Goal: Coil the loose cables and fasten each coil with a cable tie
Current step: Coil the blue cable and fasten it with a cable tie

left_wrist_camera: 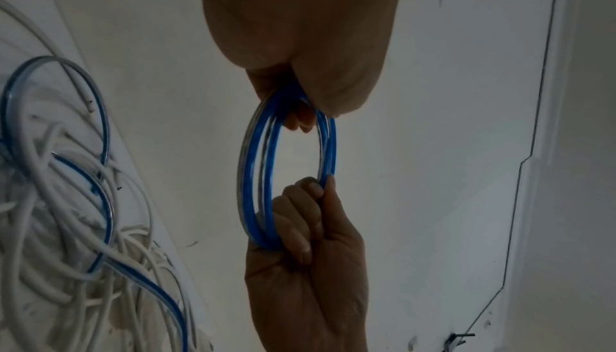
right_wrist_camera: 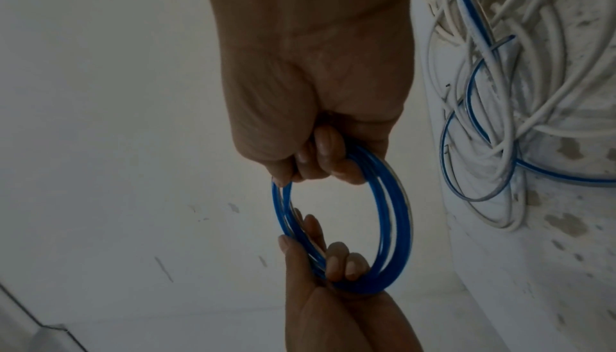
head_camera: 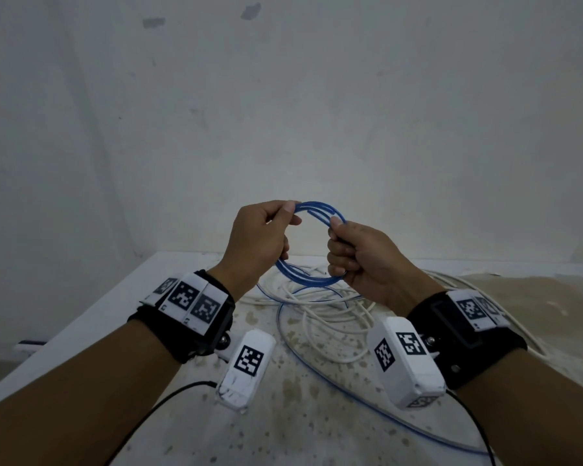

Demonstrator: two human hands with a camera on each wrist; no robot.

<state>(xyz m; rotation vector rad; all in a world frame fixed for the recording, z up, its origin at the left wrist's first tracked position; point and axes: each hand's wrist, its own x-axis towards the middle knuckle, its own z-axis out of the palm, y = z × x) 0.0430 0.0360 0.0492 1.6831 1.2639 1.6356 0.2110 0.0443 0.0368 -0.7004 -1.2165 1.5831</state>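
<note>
Both hands hold the blue coil (head_camera: 318, 245) up above the bench (head_camera: 81, 334), likely to keep its loops stacked. The left hand (head_camera: 260, 238) pinches its left side; the right hand (head_camera: 360, 260) is curled round its right side. It is a small ring of several glossy turns, its loose tail trailing down to the white cables (head_camera: 327, 314) on the bench.

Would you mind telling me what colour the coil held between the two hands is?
Blue, with a clear edge; the coil shows best in the left wrist view.
</note>
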